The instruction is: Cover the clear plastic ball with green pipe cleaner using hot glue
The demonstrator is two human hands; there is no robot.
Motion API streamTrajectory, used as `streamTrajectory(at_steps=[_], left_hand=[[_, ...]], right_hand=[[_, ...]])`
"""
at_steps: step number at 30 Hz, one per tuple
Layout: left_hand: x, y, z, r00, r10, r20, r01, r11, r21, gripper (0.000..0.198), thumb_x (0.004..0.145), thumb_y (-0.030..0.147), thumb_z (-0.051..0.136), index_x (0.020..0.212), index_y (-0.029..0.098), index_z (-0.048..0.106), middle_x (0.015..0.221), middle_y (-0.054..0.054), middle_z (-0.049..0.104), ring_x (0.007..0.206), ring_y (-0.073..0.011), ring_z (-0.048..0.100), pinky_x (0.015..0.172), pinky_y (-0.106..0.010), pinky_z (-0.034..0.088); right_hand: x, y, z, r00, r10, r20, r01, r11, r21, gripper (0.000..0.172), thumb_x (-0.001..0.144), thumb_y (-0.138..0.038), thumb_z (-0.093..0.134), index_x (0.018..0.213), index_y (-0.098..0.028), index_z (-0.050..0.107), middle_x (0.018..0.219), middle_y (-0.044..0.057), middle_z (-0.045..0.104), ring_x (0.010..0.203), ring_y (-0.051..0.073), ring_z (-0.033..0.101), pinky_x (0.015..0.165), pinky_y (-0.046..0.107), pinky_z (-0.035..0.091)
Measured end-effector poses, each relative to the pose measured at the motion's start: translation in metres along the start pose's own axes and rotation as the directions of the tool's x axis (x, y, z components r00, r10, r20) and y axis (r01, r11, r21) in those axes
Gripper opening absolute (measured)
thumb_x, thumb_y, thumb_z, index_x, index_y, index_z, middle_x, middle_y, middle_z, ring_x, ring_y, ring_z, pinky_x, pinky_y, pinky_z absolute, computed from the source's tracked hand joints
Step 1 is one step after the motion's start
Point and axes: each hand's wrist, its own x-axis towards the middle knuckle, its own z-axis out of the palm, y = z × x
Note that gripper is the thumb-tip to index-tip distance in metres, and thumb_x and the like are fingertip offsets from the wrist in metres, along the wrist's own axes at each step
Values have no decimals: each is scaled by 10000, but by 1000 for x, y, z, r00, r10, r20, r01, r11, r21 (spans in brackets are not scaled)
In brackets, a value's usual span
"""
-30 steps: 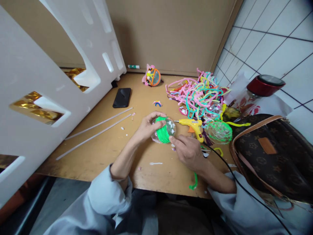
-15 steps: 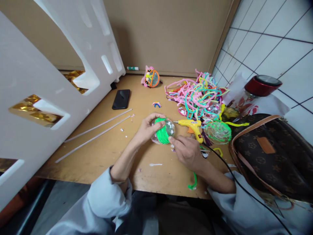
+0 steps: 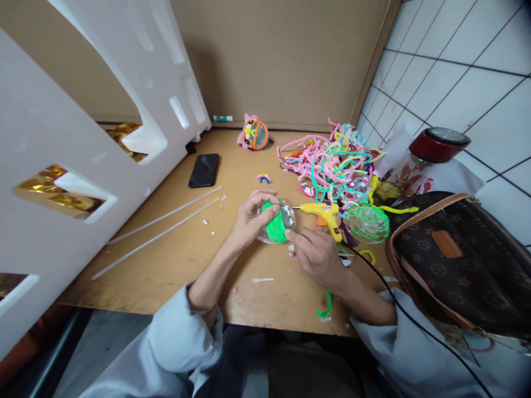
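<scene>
My left hand (image 3: 256, 215) is wrapped round a clear plastic ball (image 3: 289, 214) at the middle of the table, with its thumb on top. Fuzzy green pipe cleaner (image 3: 274, 228) covers part of the ball in close rows. At the ball's lower right edge, my right hand (image 3: 315, 253) pinches the green pipe cleaner between thumb and forefinger. A loose green end (image 3: 327, 305) shows below my right wrist; whether it joins the pinched strand is hidden. Just right of the ball lies a yellow glue gun (image 3: 326, 214), its nozzle pointing at the ball.
Behind the glue gun is a tangled heap of coloured pipe cleaners (image 3: 332, 163). A brown handbag (image 3: 460, 260), a red-lidded jar (image 3: 440, 145) and a second green-wrapped dome (image 3: 367, 224) stand right. A phone (image 3: 203, 170), glue sticks (image 3: 166, 215) and a decorated ball (image 3: 255, 134) lie left and behind.
The view has shifted slightly. Both hands keep nearly the same grip on the ball and the green pipe cleaner.
</scene>
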Motion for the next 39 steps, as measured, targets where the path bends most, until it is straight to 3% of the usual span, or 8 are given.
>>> streamTrajectory(at_steps=[6,12,15,20,26,39], left_hand=[[0,-3,-1,998,61,21,-63,995,79,320,853,509,668,840,192,704,1036,-93,673,1092,-244,623,995,-411,476],[-2,0,-6,978,170,119,-190,964,186,411,960,542,488,997,208,725,1127,-105,673,1168,-242,598,1035,-429,469],[-2,5,-9,972,161,173,-201,948,246,411,977,524,460,1042,215,723,1164,-101,673,1237,-252,566,1072,-446,447],[-3,7,-11,972,98,212,-162,936,312,297,915,412,578,1112,218,686,1257,-103,640,1276,-267,547,1098,-473,432],[-3,7,-8,962,87,257,-177,918,354,388,778,308,645,1155,216,632,1247,-95,634,1283,-291,532,1096,-493,429],[-8,10,3,983,61,171,-122,920,373,366,787,346,700,1121,220,621,1231,-105,604,1244,-281,557,1067,-475,447]], right_hand=[[0,0,0,1000,11,17,-11,1000,11,304,955,-101,430,1073,-111,709,657,15,576,580,133,480,575,275,347],[0,1,0,999,30,13,-31,999,20,306,929,-73,434,1075,-97,701,641,15,559,574,139,474,561,281,344],[0,2,0,999,33,9,-33,999,3,319,924,-76,425,1090,-110,695,650,15,571,573,139,485,563,282,350],[1,3,1,998,58,2,-58,998,2,321,917,-68,419,1074,-112,696,657,18,589,572,136,500,560,279,359],[0,3,1,999,43,-18,-43,999,-25,325,920,-78,414,1080,-123,694,663,21,595,577,138,493,558,278,350],[0,2,-1,999,46,24,-46,999,-6,329,942,-103,421,1106,-103,706,660,19,560,581,141,470,566,290,350]])
